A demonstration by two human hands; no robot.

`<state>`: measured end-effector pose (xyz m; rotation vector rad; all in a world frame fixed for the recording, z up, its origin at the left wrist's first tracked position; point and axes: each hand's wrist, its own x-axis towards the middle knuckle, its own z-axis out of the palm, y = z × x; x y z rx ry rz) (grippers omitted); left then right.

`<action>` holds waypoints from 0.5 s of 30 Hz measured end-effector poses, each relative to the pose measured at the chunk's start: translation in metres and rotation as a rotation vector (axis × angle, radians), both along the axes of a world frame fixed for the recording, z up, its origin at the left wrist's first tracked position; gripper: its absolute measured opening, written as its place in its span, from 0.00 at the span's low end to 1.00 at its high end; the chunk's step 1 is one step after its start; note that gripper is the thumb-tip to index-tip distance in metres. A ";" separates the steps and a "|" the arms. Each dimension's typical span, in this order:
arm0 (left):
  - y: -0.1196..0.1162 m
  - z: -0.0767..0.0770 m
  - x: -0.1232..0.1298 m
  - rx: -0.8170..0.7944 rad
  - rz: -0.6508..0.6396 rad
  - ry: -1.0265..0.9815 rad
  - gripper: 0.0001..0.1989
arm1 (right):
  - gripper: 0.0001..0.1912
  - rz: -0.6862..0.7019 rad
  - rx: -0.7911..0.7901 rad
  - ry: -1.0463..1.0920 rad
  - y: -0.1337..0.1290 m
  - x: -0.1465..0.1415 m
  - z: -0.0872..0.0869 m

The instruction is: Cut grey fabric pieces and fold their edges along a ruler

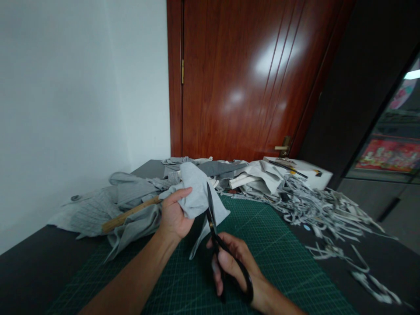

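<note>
Light grey fabric (196,192) is bunched in my left hand (177,215), whose fingers are wrapped round it above the green cutting mat (278,253). My right hand (234,262) holds black scissors (211,221) by the handles, with the blades pointing up and away from me. The blades are at the right part of the fabric, and a flap of it hangs on either side of them. Part of the lower blade is hidden by the cloth.
Grey garments (131,192) and a wooden stick (131,214) lie at the left. Behind are more fabric pieces (262,173) and a white box (320,175). A pile of cut grey strips (305,201) spreads over the right side of the dark table (390,258).
</note>
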<state>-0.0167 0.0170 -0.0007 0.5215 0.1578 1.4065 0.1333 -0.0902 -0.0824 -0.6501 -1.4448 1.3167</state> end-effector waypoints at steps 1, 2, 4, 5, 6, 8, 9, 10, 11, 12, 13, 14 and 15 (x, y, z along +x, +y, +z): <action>0.000 0.000 0.000 -0.006 -0.006 0.008 0.27 | 0.31 -0.001 -0.006 -0.003 0.000 0.000 0.000; -0.001 0.001 0.000 -0.012 -0.011 0.017 0.28 | 0.31 -0.003 -0.011 -0.004 -0.001 0.000 0.001; -0.001 0.001 -0.001 -0.006 -0.023 0.030 0.28 | 0.31 -0.012 -0.018 -0.005 -0.002 0.000 0.002; -0.002 0.001 -0.001 0.001 -0.029 0.033 0.28 | 0.30 -0.016 -0.019 -0.007 -0.002 0.000 0.003; -0.002 0.001 -0.001 0.007 -0.035 0.034 0.28 | 0.30 -0.017 -0.018 -0.010 -0.002 0.000 0.003; -0.002 0.001 -0.001 0.015 -0.046 0.033 0.28 | 0.30 -0.015 -0.019 -0.015 -0.002 0.000 0.004; -0.001 0.000 -0.001 0.016 -0.049 0.032 0.28 | 0.30 -0.014 -0.020 -0.014 -0.002 0.000 0.004; -0.001 0.000 -0.001 0.014 -0.052 0.032 0.28 | 0.30 -0.014 -0.020 -0.010 -0.002 0.000 0.003; -0.001 -0.001 -0.001 0.012 -0.054 0.034 0.28 | 0.30 -0.013 -0.020 -0.004 -0.001 0.000 0.002; -0.001 -0.001 -0.001 0.012 -0.055 0.037 0.28 | 0.30 -0.009 -0.018 0.001 -0.001 0.000 0.002; -0.001 -0.001 -0.001 0.015 -0.056 0.039 0.27 | 0.30 -0.007 -0.014 0.004 -0.001 0.000 0.001; -0.001 -0.001 -0.001 0.021 -0.057 0.042 0.27 | 0.30 -0.004 -0.008 0.003 0.000 0.000 0.001; -0.001 -0.001 -0.001 0.028 -0.059 0.044 0.27 | 0.30 -0.005 -0.004 0.001 0.000 0.000 0.000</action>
